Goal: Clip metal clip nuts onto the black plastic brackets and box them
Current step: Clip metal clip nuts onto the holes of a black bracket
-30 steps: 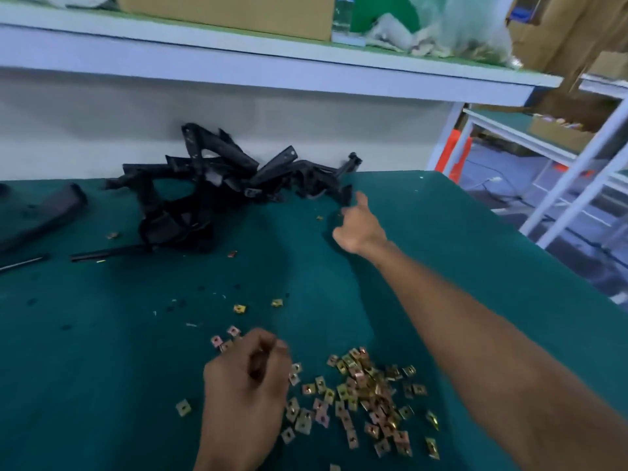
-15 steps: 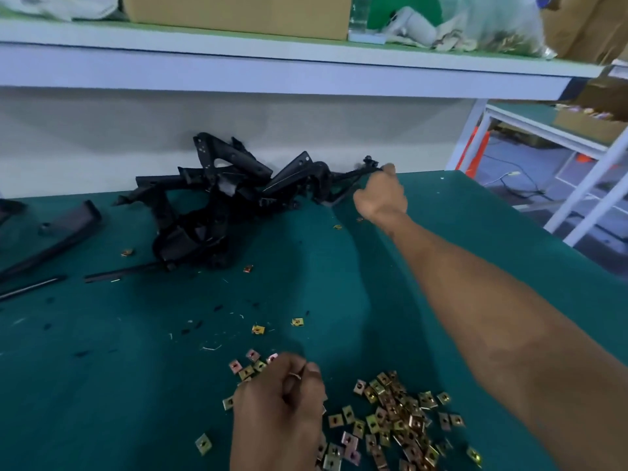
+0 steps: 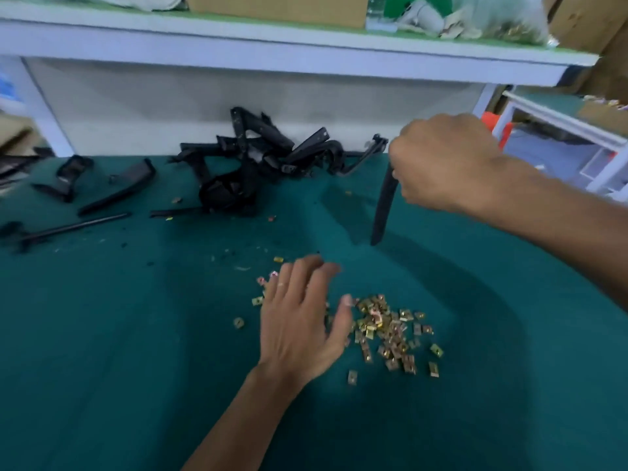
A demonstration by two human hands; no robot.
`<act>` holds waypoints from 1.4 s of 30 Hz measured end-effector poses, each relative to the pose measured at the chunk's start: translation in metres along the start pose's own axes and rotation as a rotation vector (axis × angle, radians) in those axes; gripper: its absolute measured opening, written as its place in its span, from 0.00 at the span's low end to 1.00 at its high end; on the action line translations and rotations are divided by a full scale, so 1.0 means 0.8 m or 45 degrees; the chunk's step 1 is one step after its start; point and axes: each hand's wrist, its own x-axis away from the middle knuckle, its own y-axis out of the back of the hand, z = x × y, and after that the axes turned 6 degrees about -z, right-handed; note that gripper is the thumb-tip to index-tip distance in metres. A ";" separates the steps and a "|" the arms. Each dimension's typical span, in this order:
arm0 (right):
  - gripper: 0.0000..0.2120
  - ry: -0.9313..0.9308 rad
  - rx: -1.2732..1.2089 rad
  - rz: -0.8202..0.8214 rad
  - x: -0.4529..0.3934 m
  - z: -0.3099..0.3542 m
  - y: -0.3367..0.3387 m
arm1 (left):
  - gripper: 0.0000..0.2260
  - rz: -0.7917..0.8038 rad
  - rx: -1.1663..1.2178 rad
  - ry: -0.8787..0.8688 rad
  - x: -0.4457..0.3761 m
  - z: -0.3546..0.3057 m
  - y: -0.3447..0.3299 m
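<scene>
Right hand (image 3: 445, 161): your fingers clench 1 bracket (image 3: 382, 209), upper right, lifted clear for clipping.
Left hand (image 3: 302, 317): fingers spread, released, over the nuts (image 3: 390, 329) at centre, to pick 1.

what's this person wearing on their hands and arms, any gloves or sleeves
No gloves: both the left hand and the right hand are bare. Both forearms are bare as far as the frame shows, with no sleeve, watch or bracelet in view. A thin pale ring may sit on one left finger, but blur makes that uncertain.
</scene>
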 end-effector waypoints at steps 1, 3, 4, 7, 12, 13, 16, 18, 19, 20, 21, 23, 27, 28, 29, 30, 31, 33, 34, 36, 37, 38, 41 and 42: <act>0.21 0.052 -0.003 0.028 0.014 0.016 0.018 | 0.18 -0.008 -0.008 -0.056 0.001 -0.005 0.003; 0.20 0.124 -0.086 0.055 0.035 0.045 0.048 | 0.27 -0.046 0.015 -0.057 0.001 -0.015 0.007; 0.20 0.150 -0.148 0.057 0.043 0.057 0.060 | 0.31 -0.076 0.008 -0.038 0.001 -0.018 0.009; 0.19 0.211 -0.410 0.052 0.057 0.084 0.087 | 0.37 -0.100 -0.084 0.048 0.002 -0.024 0.016; 0.06 0.231 -0.888 0.412 0.041 0.089 0.095 | 0.26 0.020 -0.390 0.046 -0.002 -0.023 0.037; 0.07 0.178 -1.065 0.399 0.044 0.085 0.087 | 0.26 0.028 -0.390 0.058 -0.003 -0.018 0.042; 0.08 -0.104 -1.854 0.045 0.068 0.076 0.051 | 0.25 0.086 -0.357 0.110 -0.005 -0.008 0.055; 0.07 -0.398 -2.219 -0.298 0.091 0.076 0.011 | 0.24 0.144 -0.417 0.131 -0.005 -0.005 0.057; 0.07 -0.549 -2.245 -0.411 0.102 0.076 -0.013 | 0.24 0.180 -0.482 0.132 -0.004 -0.005 0.057; 0.08 -0.691 -2.181 -0.453 0.113 0.075 -0.040 | 0.23 0.206 -0.557 0.123 -0.002 -0.005 0.056; 0.10 -0.804 -2.070 -0.411 0.124 0.072 -0.067 | 0.23 0.222 -0.619 0.117 -0.001 -0.007 0.054; 0.15 -0.851 -1.852 -0.113 0.147 0.072 -0.118 | 0.23 0.244 -0.659 0.122 0.000 -0.009 0.051; 0.12 -0.687 -1.739 0.288 0.177 0.098 -0.165 | 0.22 0.290 -0.613 0.173 0.008 -0.010 0.037; 0.11 -0.673 -1.715 0.257 0.179 0.102 -0.169 | 0.22 0.279 -0.601 0.177 0.010 -0.010 0.034; 0.10 -0.654 -1.691 0.231 0.179 0.104 -0.171 | 0.22 0.266 -0.604 0.176 0.011 -0.011 0.031; 0.09 -0.638 -1.682 0.222 0.178 0.104 -0.173 | 0.21 0.255 -0.611 0.173 0.013 -0.010 0.029; 0.09 -0.634 -1.699 0.227 0.178 0.104 -0.173 | 0.21 0.244 -0.609 0.171 0.013 -0.008 0.028; 0.09 -0.651 -1.753 0.251 0.179 0.105 -0.173 | 0.21 0.219 -0.573 0.189 0.014 -0.001 0.026; 0.09 -0.648 -1.755 0.265 0.180 0.106 -0.173 | 0.22 0.209 -0.548 0.212 0.013 0.002 0.025; 0.09 -0.639 -1.731 0.293 0.178 0.109 -0.173 | 0.22 0.184 -0.476 0.270 0.010 0.009 0.026; 0.09 -0.644 -1.733 0.305 0.177 0.109 -0.172 | 0.22 0.176 -0.424 0.311 0.008 0.012 0.028; 0.09 -0.650 -1.746 0.311 0.177 0.110 -0.173 | 0.21 0.183 -0.356 0.365 0.006 0.016 0.031; 0.10 -0.654 -1.728 0.236 0.181 0.112 -0.174 | 0.20 0.287 -0.110 0.530 0.000 0.021 0.037; 0.10 -0.654 -1.717 0.181 0.182 0.114 -0.174 | 0.21 0.330 -0.081 0.538 0.000 0.021 0.038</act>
